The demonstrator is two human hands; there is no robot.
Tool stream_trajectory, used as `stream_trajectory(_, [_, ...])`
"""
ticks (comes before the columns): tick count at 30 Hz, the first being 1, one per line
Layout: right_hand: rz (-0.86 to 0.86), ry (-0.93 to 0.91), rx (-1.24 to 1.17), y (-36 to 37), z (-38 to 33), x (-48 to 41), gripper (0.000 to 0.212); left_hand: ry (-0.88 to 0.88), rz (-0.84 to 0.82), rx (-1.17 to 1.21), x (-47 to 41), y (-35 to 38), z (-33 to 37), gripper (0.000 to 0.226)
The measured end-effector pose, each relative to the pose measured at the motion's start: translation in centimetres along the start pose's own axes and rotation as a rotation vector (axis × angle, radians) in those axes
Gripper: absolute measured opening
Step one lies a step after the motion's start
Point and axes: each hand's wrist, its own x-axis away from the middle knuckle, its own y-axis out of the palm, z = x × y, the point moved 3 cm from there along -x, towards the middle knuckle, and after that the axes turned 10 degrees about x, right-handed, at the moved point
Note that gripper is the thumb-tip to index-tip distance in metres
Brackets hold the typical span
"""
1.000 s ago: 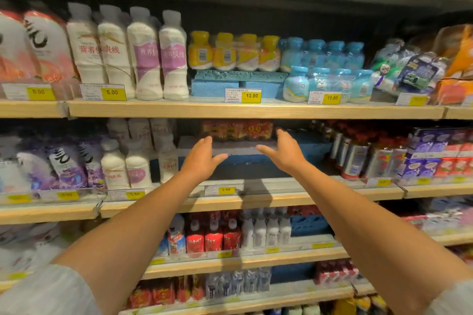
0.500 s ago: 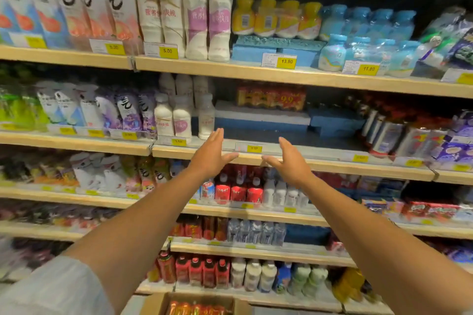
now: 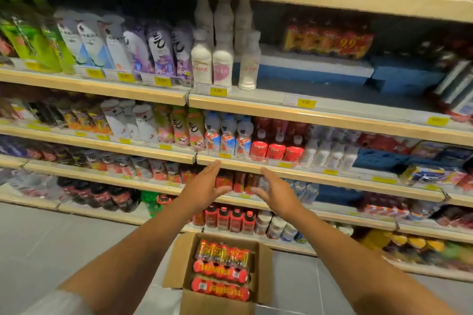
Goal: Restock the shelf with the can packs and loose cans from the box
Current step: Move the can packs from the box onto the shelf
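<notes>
An open cardboard box (image 3: 176,266) stands on the floor below my arms, holding red and gold can packs (image 3: 221,272) stacked in rows. One red can pack (image 3: 327,39) lies on blue risers on the upper shelf (image 3: 320,112), at the right. My left hand (image 3: 204,186) and my right hand (image 3: 277,192) are both empty, palms facing each other, fingers spread, held in front of the lower shelves and well above the box.
Shelves full of bottles run across the whole view: white bottles (image 3: 222,59) left of the can pack, red-capped bottles (image 3: 276,149) behind my hands. Blue foam risers (image 3: 314,69) sit under the can pack. Grey floor tiles (image 3: 64,245) lie left of the box.
Both hands have dropped from the upper shelf level down toward the lower shelves, still empty. The view has tilted down and the box with can packs has come fully into sight.
</notes>
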Motion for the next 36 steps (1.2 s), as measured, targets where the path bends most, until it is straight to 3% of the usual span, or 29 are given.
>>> stream_trajectory(7, [-0.151,0.169,-0.029,9.8,1.8,-1.4,0.066,-0.141,-0.134,0.021,0.0,5.0,-11.5,0.090])
stream_trajectory(9, [-0.182,0.194,-0.031,12.7,3.3,-2.0,0.057,-0.174,-0.183,0.057,-0.3,7.9,-14.3,0.083])
stream_trajectory(12, [-0.252,0.254,-0.048,16.8,5.8,-3.1,0.061,-0.302,-0.210,0.124,-0.9,11.5,-17.6,0.075])
stream_trajectory(15, [-0.318,0.302,-0.030,21.9,9.0,-4.0,0.064,-0.398,-0.246,0.134,-1.0,16.2,-21.0,0.069])
stream_trajectory(18, [-0.375,0.332,-0.042,27.9,12.8,-5.4,0.051,-0.448,-0.254,0.149,-2.0,21.4,-24.9,0.057])
stream_trajectory(22, [-0.414,0.376,-0.083,36.2,17.5,-7.2,0.053,-0.509,-0.270,0.185,-3.9,28.7,-31.0,0.060])
stream_trajectory(30, [-0.408,0.505,-0.221,52.8,26.9,-9.5,0.044,-0.552,-0.324,0.086,-8.1,42.3,-44.8,0.056])
stream_trajectory(34, [-0.348,0.572,-0.300,60.2,31.8,-11.3,0.025,-0.561,-0.350,0.061,-10.3,47.4,-48.8,0.007])
stream_trajectory(36, [-0.317,0.605,-0.265,62.6,33.4,-12.3,0.021,-0.587,-0.283,0.070,-11.4,49.6,-50.5,0.019])
